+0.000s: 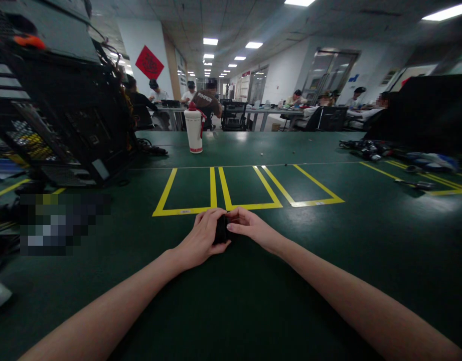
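Note:
A small black boxy object (221,230) is between my two hands, low over the green table (231,301); its kind cannot be made out. My left hand (205,234) wraps round its left side, thumb below and fingers over the top. From the right, my right hand (249,225) is closed with thumb and fingertips at the object's right edge. The fingers hide most of the object. Just beyond the hands lie yellow tape outlines (249,206) on the table.
A white cup with a red lid (194,130) stands farther back. At the left is a black computer case (91,130) with cables. Dark cables (366,149) and a large black shape (422,110) are at the right. Several people sit at desks (253,111) in the background.

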Demonstrator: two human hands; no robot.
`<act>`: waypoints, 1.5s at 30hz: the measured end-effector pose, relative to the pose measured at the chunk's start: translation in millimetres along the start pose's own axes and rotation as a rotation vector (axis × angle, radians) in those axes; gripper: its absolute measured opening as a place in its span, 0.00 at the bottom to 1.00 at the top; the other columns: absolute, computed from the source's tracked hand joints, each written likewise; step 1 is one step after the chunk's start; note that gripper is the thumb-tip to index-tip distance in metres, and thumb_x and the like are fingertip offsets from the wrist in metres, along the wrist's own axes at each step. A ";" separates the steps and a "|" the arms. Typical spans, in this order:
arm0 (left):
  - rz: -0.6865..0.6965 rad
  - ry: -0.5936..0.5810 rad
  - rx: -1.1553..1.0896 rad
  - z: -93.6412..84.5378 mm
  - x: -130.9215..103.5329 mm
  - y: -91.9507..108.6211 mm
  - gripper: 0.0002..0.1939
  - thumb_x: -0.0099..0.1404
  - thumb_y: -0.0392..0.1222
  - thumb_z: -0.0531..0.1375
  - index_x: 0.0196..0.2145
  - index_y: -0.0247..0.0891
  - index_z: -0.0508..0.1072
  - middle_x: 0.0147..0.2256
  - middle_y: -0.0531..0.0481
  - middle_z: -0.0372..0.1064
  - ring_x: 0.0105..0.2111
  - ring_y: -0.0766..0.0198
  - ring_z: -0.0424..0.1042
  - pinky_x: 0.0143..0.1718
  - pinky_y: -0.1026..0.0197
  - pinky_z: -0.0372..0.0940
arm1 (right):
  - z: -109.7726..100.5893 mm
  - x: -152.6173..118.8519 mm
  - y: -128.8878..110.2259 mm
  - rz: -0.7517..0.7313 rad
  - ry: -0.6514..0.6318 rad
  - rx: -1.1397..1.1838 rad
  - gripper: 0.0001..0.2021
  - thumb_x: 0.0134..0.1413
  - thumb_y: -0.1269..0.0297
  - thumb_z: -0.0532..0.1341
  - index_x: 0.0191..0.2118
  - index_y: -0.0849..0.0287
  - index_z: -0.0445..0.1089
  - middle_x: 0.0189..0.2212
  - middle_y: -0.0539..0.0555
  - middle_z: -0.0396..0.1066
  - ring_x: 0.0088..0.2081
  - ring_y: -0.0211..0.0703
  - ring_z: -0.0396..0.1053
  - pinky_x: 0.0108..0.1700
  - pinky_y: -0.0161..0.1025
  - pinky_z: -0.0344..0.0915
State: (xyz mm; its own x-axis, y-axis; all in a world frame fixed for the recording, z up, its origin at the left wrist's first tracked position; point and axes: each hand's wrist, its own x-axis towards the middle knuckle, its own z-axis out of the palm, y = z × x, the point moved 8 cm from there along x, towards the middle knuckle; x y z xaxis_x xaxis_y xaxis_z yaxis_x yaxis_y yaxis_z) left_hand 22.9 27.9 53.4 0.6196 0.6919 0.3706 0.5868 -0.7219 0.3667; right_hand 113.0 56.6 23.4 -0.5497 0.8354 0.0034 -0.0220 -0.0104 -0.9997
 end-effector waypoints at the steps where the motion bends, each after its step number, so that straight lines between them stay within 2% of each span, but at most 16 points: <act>1: 0.003 0.011 -0.001 0.1 -0.1 -0.5 0.30 0.57 0.40 0.58 0.52 0.38 0.46 0.50 0.42 0.52 0.52 0.53 0.53 0.52 0.47 0.50 | 1.1 -0.1 -0.8 -0.011 -0.017 0.017 0.13 0.44 0.67 0.62 0.38 0.58 0.60 0.39 0.51 0.63 0.44 0.41 0.63 0.49 0.47 0.58; 6: 0.000 -0.008 -0.007 -0.2 -0.4 0.7 0.29 0.57 0.39 0.57 0.52 0.38 0.46 0.49 0.41 0.52 0.51 0.53 0.54 0.52 0.48 0.51 | 5.8 -1.9 -5.2 -0.075 -0.067 0.029 0.19 0.38 0.71 0.65 0.38 0.57 0.58 0.39 0.50 0.62 0.45 0.40 0.62 0.51 0.45 0.57; 12: -0.012 -0.028 -0.005 -2.6 0.2 2.5 0.28 0.58 0.40 0.57 0.52 0.37 0.46 0.50 0.41 0.52 0.51 0.54 0.53 0.53 0.48 0.50 | 1.5 -2.6 -5.9 -0.089 0.029 -0.047 0.08 0.49 0.65 0.58 0.37 0.56 0.60 0.37 0.50 0.62 0.43 0.39 0.62 0.49 0.44 0.58; 17: -0.012 -0.020 -0.005 -0.9 0.1 0.6 0.28 0.58 0.41 0.57 0.52 0.37 0.47 0.50 0.41 0.52 0.52 0.53 0.53 0.52 0.48 0.51 | -1.6 -0.3 0.1 0.004 0.055 -0.040 0.11 0.48 0.65 0.59 0.39 0.58 0.61 0.38 0.51 0.63 0.44 0.40 0.62 0.50 0.45 0.57; 20: -0.002 -0.010 -0.010 -1.2 -0.2 1.0 0.29 0.58 0.40 0.57 0.52 0.39 0.46 0.50 0.42 0.52 0.51 0.53 0.54 0.52 0.47 0.51 | -0.6 0.1 0.5 0.014 0.017 -0.002 0.11 0.46 0.67 0.60 0.38 0.59 0.61 0.39 0.52 0.63 0.44 0.41 0.63 0.50 0.46 0.58; 26: -0.013 -0.025 -0.021 -2.4 -0.4 1.4 0.28 0.58 0.39 0.57 0.52 0.39 0.46 0.49 0.42 0.53 0.51 0.53 0.54 0.51 0.46 0.52 | 5.3 -2.4 -4.3 -0.090 -0.071 0.006 0.19 0.39 0.71 0.65 0.39 0.57 0.58 0.40 0.50 0.62 0.45 0.40 0.63 0.52 0.46 0.57; 32: 0.002 0.015 0.002 -0.2 0.0 -1.5 0.29 0.57 0.40 0.57 0.52 0.39 0.46 0.49 0.42 0.52 0.51 0.53 0.54 0.52 0.46 0.51 | 1.4 -1.5 -3.3 -0.100 0.033 -0.035 0.10 0.48 0.65 0.59 0.37 0.56 0.60 0.38 0.50 0.63 0.44 0.39 0.63 0.50 0.44 0.58; 34: -0.001 0.013 0.003 1.3 0.0 -2.4 0.29 0.57 0.40 0.57 0.52 0.38 0.47 0.50 0.42 0.52 0.51 0.53 0.54 0.52 0.47 0.51 | 1.1 -1.4 -5.1 -0.105 0.047 -0.038 0.09 0.48 0.65 0.59 0.38 0.56 0.60 0.37 0.49 0.63 0.43 0.39 0.63 0.50 0.44 0.58; 37: -0.001 0.011 0.005 1.6 -0.1 -2.2 0.29 0.57 0.40 0.57 0.52 0.37 0.47 0.49 0.42 0.52 0.51 0.54 0.53 0.52 0.48 0.50 | -0.1 -0.9 -2.4 -0.030 0.056 -0.038 0.12 0.47 0.65 0.60 0.39 0.58 0.61 0.38 0.51 0.63 0.44 0.40 0.63 0.51 0.45 0.57; 40: -0.001 0.007 -0.006 1.1 0.1 -1.4 0.29 0.57 0.40 0.57 0.52 0.38 0.47 0.50 0.42 0.52 0.51 0.53 0.53 0.52 0.48 0.50 | 1.1 -0.8 -0.8 0.007 0.018 -0.005 0.13 0.45 0.67 0.61 0.39 0.58 0.60 0.39 0.52 0.63 0.45 0.41 0.63 0.50 0.46 0.58; 45: -0.002 -0.007 -0.024 0.1 0.0 -0.3 0.30 0.57 0.39 0.57 0.52 0.39 0.45 0.49 0.42 0.53 0.51 0.52 0.54 0.51 0.46 0.51 | 5.1 -1.5 -4.0 -0.092 -0.066 0.010 0.19 0.38 0.71 0.65 0.38 0.57 0.58 0.39 0.50 0.62 0.45 0.40 0.63 0.50 0.46 0.59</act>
State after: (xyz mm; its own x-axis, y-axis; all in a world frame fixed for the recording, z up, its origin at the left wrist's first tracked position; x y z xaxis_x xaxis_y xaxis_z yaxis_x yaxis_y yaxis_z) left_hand 22.7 28.2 53.2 0.6220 0.6934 0.3638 0.5754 -0.7198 0.3883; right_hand 109.7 52.5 27.6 -0.5989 0.7949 0.0969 -0.0831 0.0587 -0.9948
